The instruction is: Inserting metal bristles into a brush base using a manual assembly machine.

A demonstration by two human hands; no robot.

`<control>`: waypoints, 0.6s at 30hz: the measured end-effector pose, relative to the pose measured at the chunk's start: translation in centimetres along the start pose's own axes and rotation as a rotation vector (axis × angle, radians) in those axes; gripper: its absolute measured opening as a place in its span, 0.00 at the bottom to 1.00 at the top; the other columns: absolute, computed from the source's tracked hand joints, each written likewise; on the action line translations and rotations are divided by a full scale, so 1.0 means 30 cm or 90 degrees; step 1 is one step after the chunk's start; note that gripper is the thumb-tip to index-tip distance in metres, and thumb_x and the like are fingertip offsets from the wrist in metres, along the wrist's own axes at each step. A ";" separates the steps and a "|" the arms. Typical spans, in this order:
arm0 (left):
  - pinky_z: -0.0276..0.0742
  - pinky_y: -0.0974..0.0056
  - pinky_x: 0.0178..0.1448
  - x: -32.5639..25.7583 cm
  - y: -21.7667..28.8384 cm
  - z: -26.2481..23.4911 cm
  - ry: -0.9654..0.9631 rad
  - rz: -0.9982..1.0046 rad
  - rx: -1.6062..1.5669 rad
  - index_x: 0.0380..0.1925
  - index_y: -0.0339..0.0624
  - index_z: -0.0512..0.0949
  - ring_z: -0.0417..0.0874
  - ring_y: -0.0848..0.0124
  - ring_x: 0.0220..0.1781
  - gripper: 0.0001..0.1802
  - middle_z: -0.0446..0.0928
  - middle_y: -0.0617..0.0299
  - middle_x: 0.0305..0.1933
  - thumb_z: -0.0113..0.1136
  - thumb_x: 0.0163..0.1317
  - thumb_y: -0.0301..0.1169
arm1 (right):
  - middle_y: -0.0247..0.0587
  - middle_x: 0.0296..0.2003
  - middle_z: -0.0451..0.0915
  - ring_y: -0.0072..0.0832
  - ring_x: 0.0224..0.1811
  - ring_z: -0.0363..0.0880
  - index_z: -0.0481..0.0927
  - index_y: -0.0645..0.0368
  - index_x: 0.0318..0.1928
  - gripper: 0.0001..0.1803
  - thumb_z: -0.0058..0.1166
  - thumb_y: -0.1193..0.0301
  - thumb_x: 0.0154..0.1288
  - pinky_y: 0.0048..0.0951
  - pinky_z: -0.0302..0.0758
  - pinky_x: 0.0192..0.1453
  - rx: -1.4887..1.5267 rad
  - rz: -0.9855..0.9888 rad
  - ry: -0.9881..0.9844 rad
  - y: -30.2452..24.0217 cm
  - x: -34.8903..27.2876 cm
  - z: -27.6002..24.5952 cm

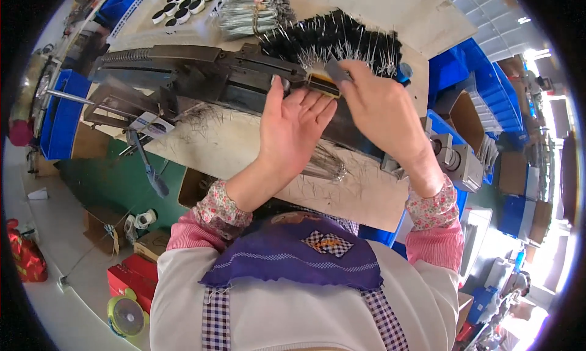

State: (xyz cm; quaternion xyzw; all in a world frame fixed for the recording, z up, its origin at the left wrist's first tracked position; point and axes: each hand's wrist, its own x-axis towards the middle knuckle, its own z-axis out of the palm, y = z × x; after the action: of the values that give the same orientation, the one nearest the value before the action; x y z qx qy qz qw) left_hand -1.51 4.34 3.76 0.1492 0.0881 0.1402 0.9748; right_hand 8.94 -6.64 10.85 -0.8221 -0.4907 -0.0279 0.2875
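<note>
My left hand (288,131) lies palm up in front of a long dark metal machine (235,79), its fingers stretched out and its thumb upright. Its fingertips reach up to a small yellow-edged slotted part (323,85) at the machine's right end; whether they touch it I cannot tell. Just right of there, my right hand (384,107) is closed, pinching a flat grey piece (337,70) between thumb and fingers above the yellow-edged part. Behind both hands lies a pile of black-bristled brushes (339,43) with thin wire stems.
A bundle of silvery wires (253,12) and several round black-topped pieces (183,8) lie at the back. Loose wires (326,165) are scattered on the wooden table (360,198). Blue bins (61,116) flank the table. A metal rod (91,103) sticks out on the left.
</note>
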 end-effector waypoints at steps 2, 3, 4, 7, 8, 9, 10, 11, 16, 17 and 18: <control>0.55 0.57 0.72 -0.002 0.012 0.019 0.007 -0.014 -0.013 0.54 0.28 0.66 0.67 0.61 0.62 0.36 0.70 0.52 0.57 0.34 0.70 0.56 | 0.52 0.21 0.78 0.46 0.25 0.80 0.73 0.63 0.48 0.13 0.47 0.72 0.65 0.41 0.74 0.27 -0.192 -0.048 -0.116 0.003 -0.004 0.036; 0.55 0.57 0.72 -0.001 0.012 0.015 0.016 -0.024 -0.015 0.54 0.28 0.66 0.67 0.61 0.62 0.36 0.70 0.52 0.57 0.34 0.70 0.56 | 0.52 0.21 0.78 0.46 0.25 0.80 0.73 0.63 0.48 0.13 0.47 0.72 0.65 0.41 0.74 0.27 -0.189 -0.037 -0.123 -0.001 -0.003 0.041; 0.55 0.57 0.72 0.005 0.013 0.006 -0.006 -0.030 -0.009 0.53 0.28 0.66 0.68 0.61 0.62 0.36 0.70 0.52 0.56 0.35 0.70 0.55 | 0.53 0.21 0.77 0.47 0.25 0.80 0.73 0.63 0.47 0.13 0.47 0.73 0.62 0.42 0.74 0.27 -0.194 -0.078 -0.116 -0.009 0.004 0.036; 0.57 0.55 0.71 0.060 0.016 -0.124 -0.372 -0.114 -0.178 0.51 0.27 0.66 0.69 0.58 0.61 0.33 0.71 0.51 0.53 0.37 0.70 0.53 | 0.54 0.20 0.77 0.48 0.25 0.80 0.73 0.65 0.42 0.12 0.50 0.76 0.56 0.43 0.75 0.26 -0.183 -0.139 -0.083 -0.021 0.008 0.045; 0.58 0.55 0.71 0.028 0.026 -0.026 -0.167 -0.078 -0.075 0.50 0.27 0.67 0.70 0.59 0.61 0.33 0.72 0.52 0.51 0.37 0.70 0.52 | 0.51 0.21 0.78 0.46 0.26 0.81 0.73 0.64 0.36 0.09 0.52 0.75 0.53 0.40 0.77 0.27 -0.222 -0.157 -0.075 -0.006 0.006 0.064; 0.59 0.55 0.70 0.014 0.029 0.040 0.030 -0.047 0.035 0.48 0.28 0.68 0.70 0.60 0.60 0.32 0.73 0.53 0.50 0.37 0.70 0.52 | 0.49 0.23 0.79 0.44 0.26 0.82 0.72 0.63 0.30 0.07 0.54 0.75 0.49 0.37 0.78 0.27 -0.266 -0.173 -0.064 0.003 0.007 0.066; 0.60 0.56 0.68 0.015 0.029 0.039 0.031 -0.039 0.056 0.46 0.30 0.70 0.71 0.62 0.57 0.29 0.74 0.55 0.49 0.37 0.70 0.50 | 0.48 0.23 0.79 0.43 0.27 0.83 0.73 0.64 0.31 0.08 0.54 0.76 0.50 0.37 0.78 0.27 -0.288 -0.175 -0.070 0.008 0.011 0.068; 0.60 0.56 0.68 0.022 0.031 0.027 0.029 -0.058 0.061 0.46 0.30 0.70 0.71 0.62 0.57 0.29 0.74 0.55 0.49 0.37 0.70 0.50 | 0.48 0.23 0.79 0.43 0.27 0.83 0.73 0.64 0.31 0.08 0.54 0.76 0.50 0.37 0.78 0.27 -0.289 -0.155 -0.068 0.012 0.000 0.060; 0.58 0.61 0.69 0.001 -0.050 -0.048 0.099 0.000 0.109 0.46 0.41 0.73 0.71 0.67 0.57 0.15 0.74 0.62 0.51 0.51 0.68 0.40 | 0.53 0.30 0.79 0.49 0.33 0.80 0.70 0.65 0.40 0.13 0.51 0.76 0.53 0.43 0.78 0.34 -0.067 -0.066 -0.076 0.039 -0.207 0.048; 0.58 0.61 0.69 -0.008 -0.084 -0.044 0.095 0.000 0.107 0.46 0.41 0.73 0.71 0.67 0.57 0.15 0.74 0.62 0.51 0.51 0.68 0.40 | 0.53 0.33 0.79 0.49 0.35 0.80 0.70 0.63 0.41 0.12 0.50 0.76 0.55 0.43 0.78 0.36 0.005 -0.025 -0.078 0.055 -0.279 0.061; 0.59 0.60 0.68 -0.018 -0.129 -0.047 0.104 -0.009 0.093 0.46 0.41 0.73 0.70 0.66 0.59 0.14 0.73 0.61 0.52 0.52 0.67 0.39 | 0.51 0.34 0.79 0.48 0.36 0.80 0.71 0.61 0.42 0.12 0.49 0.76 0.56 0.44 0.77 0.36 -0.012 0.031 -0.152 0.076 -0.350 0.085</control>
State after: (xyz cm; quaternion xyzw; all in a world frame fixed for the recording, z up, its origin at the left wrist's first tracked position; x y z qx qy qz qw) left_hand -1.38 1.01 1.27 0.2072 0.1784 0.1380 0.9519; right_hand 4.78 -14.46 4.26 -0.8340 -0.5009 0.0724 0.2196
